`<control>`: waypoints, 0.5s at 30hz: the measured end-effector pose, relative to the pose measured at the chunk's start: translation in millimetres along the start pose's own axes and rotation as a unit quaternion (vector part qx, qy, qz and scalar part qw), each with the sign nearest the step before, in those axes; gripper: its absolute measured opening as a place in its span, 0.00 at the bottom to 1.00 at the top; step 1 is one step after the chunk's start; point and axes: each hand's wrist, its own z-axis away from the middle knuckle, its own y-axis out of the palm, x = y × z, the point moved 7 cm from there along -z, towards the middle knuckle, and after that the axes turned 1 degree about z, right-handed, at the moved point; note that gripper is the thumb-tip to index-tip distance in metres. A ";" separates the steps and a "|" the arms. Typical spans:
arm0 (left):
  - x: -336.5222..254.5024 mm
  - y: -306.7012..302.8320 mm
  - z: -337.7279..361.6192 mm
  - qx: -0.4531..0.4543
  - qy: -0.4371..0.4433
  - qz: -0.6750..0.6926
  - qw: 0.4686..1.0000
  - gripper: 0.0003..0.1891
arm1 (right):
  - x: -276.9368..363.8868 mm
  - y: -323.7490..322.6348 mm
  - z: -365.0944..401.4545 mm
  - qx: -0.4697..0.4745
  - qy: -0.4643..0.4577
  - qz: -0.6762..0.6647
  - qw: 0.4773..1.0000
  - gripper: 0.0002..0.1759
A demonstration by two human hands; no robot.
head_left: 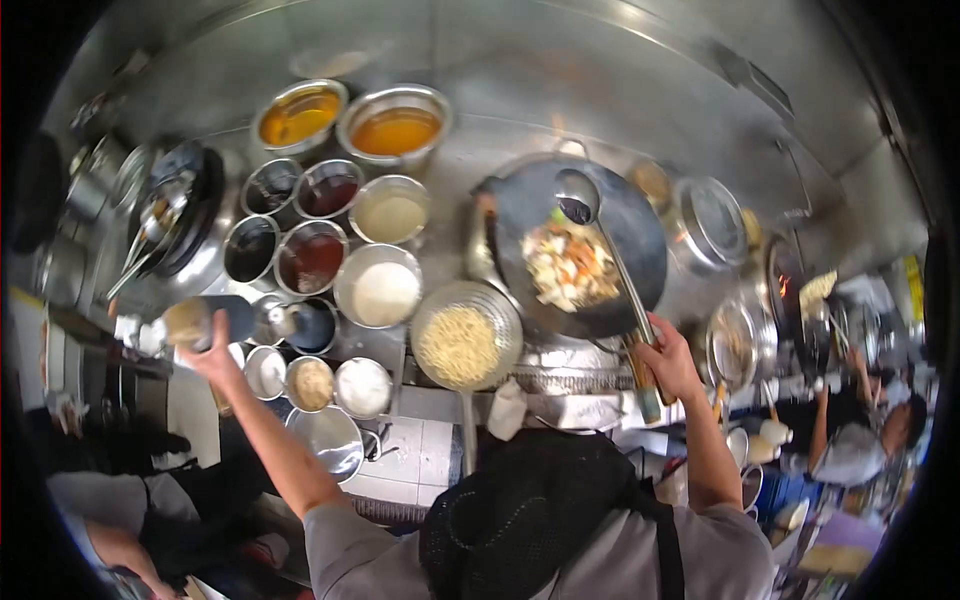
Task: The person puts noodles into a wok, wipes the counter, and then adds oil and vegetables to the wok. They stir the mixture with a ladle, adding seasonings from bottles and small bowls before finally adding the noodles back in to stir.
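My left hand (208,352) is closed around a bottle-shaped container (228,317), dark at one end and tan at the other, held sideways left of the sauce pots; blur hides its details. My right hand (668,360) grips the handle of a long metal ladle (622,262). Dark liquid lies in the ladle's bowl, which hangs over the far part of a black wok (640,240). Inside the wok is a heap of chopped pale and orange food (570,265). Between my hands, noodles (460,343) rest in a perforated strainer (508,318).
Several metal pots of sauce, one a dark red sauce (313,260), stand left of the wok. Behind them are two bowls of orange liquid (397,131). Small seasoning tubs (363,388) sit in front. A co-worker (860,440) is at the right, another person (120,500) at lower left.
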 end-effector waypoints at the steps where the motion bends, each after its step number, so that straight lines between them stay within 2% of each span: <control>1: -28.4 -5.4 4.5 -0.001 0.003 0.060 0.998 0.46 | -19.9 -9.6 -2.2 -0.032 -0.041 0.091 0.994 0.33; 2: -54.2 -11.0 9.7 -0.005 0.006 0.119 0.993 0.44 | -34.9 -18.0 -0.4 -0.060 -0.083 0.182 0.978 0.34; 3: -66.4 -13.1 14.5 0.013 -0.015 0.178 0.984 0.43 | -41.2 -19.8 8.0 -0.059 -0.061 0.238 0.968 0.34; 4: -77.6 -15.7 19.8 0.030 -0.034 0.234 0.971 0.41 | -49.2 -20.1 17.2 -0.061 -0.055 0.232 0.969 0.34; 6: -103.2 -16.8 33.4 0.069 -0.001 0.260 0.963 0.38 | -64.6 -13.8 35.0 -0.031 -0.058 0.249 0.966 0.30; 7: -105.4 -9.4 40.9 0.121 -0.010 0.266 0.956 0.37 | -59.6 -14.0 44.3 -0.020 -0.094 0.211 0.973 0.29; 8: -105.6 0.0 47.0 0.172 -0.018 0.269 0.948 0.36 | -55.1 -22.3 47.5 -0.022 -0.092 0.201 0.975 0.29; 9: -94.5 12.0 50.2 0.225 -0.032 0.225 0.947 0.39 | -62.0 -28.6 45.8 0.040 -0.002 0.084 0.996 0.29; 10: -121.1 32.5 74.1 0.255 -0.080 0.253 0.930 0.46 | -69.4 -28.7 51.2 0.103 0.086 -0.035 0.990 0.30; 11: -160.9 54.9 99.4 0.327 -0.083 0.241 0.910 0.47 | -66.9 -35.9 54.4 0.086 0.073 0.052 0.992 0.30; 12: -166.4 83.3 118.0 0.425 -0.101 0.219 0.873 0.47 | -78.9 -37.7 55.1 0.089 0.068 0.048 0.993 0.30; 13: -181.2 107.3 144.8 0.500 -0.135 0.170 0.839 0.48 | -86.5 -40.3 56.6 0.055 -0.013 0.091 0.994 0.30; 14: -170.5 138.2 166.4 0.575 -0.129 0.094 0.802 0.50 | -87.8 -45.0 60.0 0.018 -0.095 0.133 0.986 0.29; 15: -200.8 170.2 203.5 0.681 -0.116 0.053 0.721 0.56 | -87.4 -51.7 65.2 0.023 -0.085 0.104 0.991 0.29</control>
